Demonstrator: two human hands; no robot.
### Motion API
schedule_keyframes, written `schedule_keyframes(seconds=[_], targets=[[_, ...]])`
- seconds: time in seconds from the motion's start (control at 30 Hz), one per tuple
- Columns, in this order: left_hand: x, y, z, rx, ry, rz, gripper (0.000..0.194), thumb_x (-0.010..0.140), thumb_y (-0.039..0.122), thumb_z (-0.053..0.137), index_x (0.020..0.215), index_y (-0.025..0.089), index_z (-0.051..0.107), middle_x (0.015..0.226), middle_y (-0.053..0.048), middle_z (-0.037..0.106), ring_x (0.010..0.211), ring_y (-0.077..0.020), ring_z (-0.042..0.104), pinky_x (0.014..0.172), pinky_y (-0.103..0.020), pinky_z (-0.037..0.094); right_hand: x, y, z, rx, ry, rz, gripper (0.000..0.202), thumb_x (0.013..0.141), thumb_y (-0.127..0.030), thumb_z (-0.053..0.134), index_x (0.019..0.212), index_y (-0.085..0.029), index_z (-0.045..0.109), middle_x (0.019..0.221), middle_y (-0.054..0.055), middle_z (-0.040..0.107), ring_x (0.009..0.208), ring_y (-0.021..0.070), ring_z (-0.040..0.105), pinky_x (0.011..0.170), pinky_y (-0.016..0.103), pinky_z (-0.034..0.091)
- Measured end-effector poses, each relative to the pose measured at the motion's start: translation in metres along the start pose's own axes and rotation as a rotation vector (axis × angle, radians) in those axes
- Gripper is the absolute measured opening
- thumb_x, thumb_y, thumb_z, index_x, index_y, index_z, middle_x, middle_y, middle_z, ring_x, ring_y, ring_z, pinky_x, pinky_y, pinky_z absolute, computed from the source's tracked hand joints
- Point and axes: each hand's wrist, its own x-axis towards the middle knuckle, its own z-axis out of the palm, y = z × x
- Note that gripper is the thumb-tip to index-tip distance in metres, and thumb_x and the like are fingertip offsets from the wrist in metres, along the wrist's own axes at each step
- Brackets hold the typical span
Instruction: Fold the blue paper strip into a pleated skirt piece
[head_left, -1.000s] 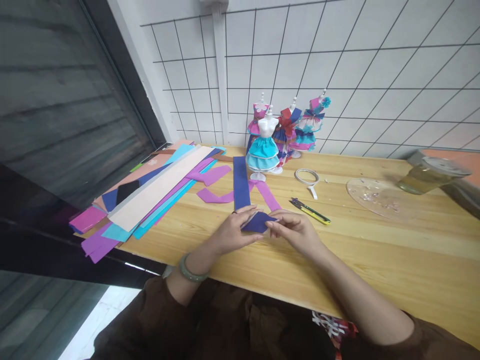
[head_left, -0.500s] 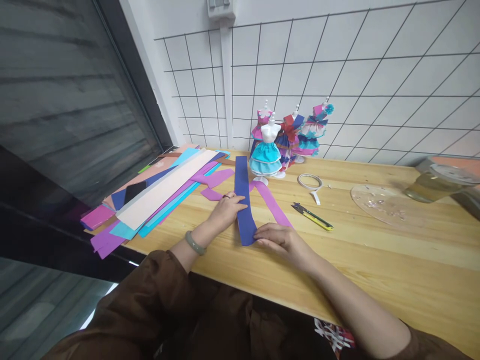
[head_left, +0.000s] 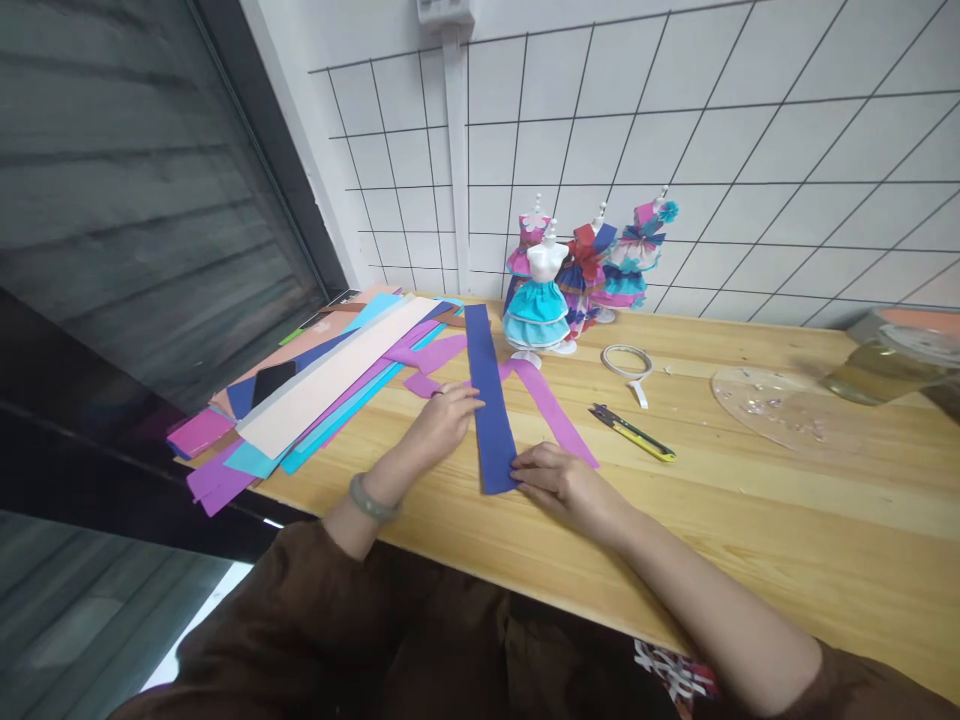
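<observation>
- Head view: one blue strip (head_left: 491, 410) lies on the table (head_left: 735, 520), lengthwise between both hands.
- The left hand (head_left: 442, 420) has fingers loosely extended at its left edge, not clenched; the right hand (head_left: 562, 480) pinches its near right edge.
- To handle it well, I think — light, even pressure, strip kept flat.
- Counted: four mannequins (head_left: 536, 310), one tape roll (head_left: 634, 375), one yellow-black cutter (head_left: 634, 432).

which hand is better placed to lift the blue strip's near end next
Probably the right hand: its fingertips are at the near corner of the blue strip; the left hand is farther up, by the left edge.
</observation>
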Motion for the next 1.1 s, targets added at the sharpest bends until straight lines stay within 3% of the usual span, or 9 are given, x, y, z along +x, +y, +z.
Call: schedule_keyframes(seconds=[0.07, 0.13, 0.23, 0.33, 0.43, 0.8, 1.1], targets=[[-0.012, 0.031, -0.007, -0.058, -0.069, 0.017, 0.022, 0.082, 0.021, 0.045, 0.097, 0.016, 0.061, 0.096, -0.008, 0.061, 0.095, -0.0194, 0.051, 0.087, -0.038, 0.039, 0.000, 0.000, 0.000, -0.018, -0.001, -0.005, 0.022, 0.084, -0.021, 0.047, 0.097, -0.020, 0.065, 0.093, 0.010, 0.064, 0.091, 0.0204, 0.057, 0.076, 0.036, 0.048], [-0.026, 0.056, -0.007, -0.068, -0.164, 0.028, 0.027, 0.077, 0.037, 0.052, 0.094, 0.017, 0.060, 0.088, -0.007, 0.060, 0.092, -0.0207, 0.050, 0.083, -0.036, 0.039, 0.000, 0.001, 0.000, -0.030, -0.005, -0.006, 0.022, 0.084, -0.021, 0.047, 0.097, -0.020, 0.065, 0.092, 0.010, 0.064, 0.090, 0.0205, 0.057, 0.076, 0.036, 0.048], [-0.042, 0.073, 0.003, 0.010, -0.222, 0.005, 0.033, 0.073, 0.043, 0.056, 0.094, 0.016, 0.058, 0.089, -0.007, 0.056, 0.090, -0.0218, 0.049, 0.080, -0.036, 0.039, -0.001, 0.001, 0.000, -0.039, -0.016, -0.006, 0.023, 0.085, -0.022, 0.046, 0.098, -0.020, 0.065, 0.093, 0.010, 0.064, 0.091, 0.0209, 0.056, 0.076, 0.037, 0.048], [-0.048, 0.074, 0.013, 0.088, -0.198, -0.038, 0.017, 0.082, 0.027, 0.046, 0.086, 0.015, 0.057, 0.087, -0.007, 0.054, 0.088, -0.0202, 0.048, 0.079, -0.035, 0.039, -0.002, 0.001, -0.001, -0.034, -0.033, 0.005, 0.022, 0.084, -0.022, 0.047, 0.096, -0.020, 0.065, 0.094, 0.010, 0.064, 0.091, 0.0209, 0.056, 0.077, 0.037, 0.047], [-0.048, 0.071, 0.015, 0.101, -0.188, -0.028, 0.016, 0.082, 0.020, 0.043, 0.081, 0.015, 0.058, 0.085, -0.007, 0.054, 0.087, -0.0195, 0.048, 0.079, -0.035, 0.039, -0.002, 0.001, -0.001, 0.000, -0.042, 0.022, 0.020, 0.083, -0.022, 0.048, 0.091, -0.020, 0.066, 0.092, 0.009, 0.064, 0.088, 0.0197, 0.056, 0.077, 0.036, 0.047], [-0.057, 0.064, 0.010, -0.042, -0.127, 0.015, 0.015, 0.080, 0.015, 0.044, 0.086, 0.015, 0.058, 0.093, -0.008, 0.061, 0.094, -0.0198, 0.052, 0.084, -0.036, 0.040, -0.005, 0.004, -0.007, 0.068, -0.097, 0.075, 0.018, 0.083, -0.023, 0.049, 0.083, -0.019, 0.067, 0.088, 0.007, 0.062, 0.082, 0.0166, 0.056, 0.075, 0.032, 0.045], [-0.062, 0.059, 0.012, -0.090, -0.089, -0.030, 0.017, 0.081, 0.019, 0.045, 0.075, 0.017, 0.060, 0.097, -0.008, 0.060, 0.097, -0.0180, 0.051, 0.086, -0.035, 0.041, -0.003, 0.003, -0.003, 0.077, -0.119, 0.114, 0.019, 0.085, -0.025, 0.046, 0.083, -0.019, 0.063, 0.083, 0.006, 0.061, 0.081, 0.0162, 0.054, 0.075, 0.030, 0.042]])
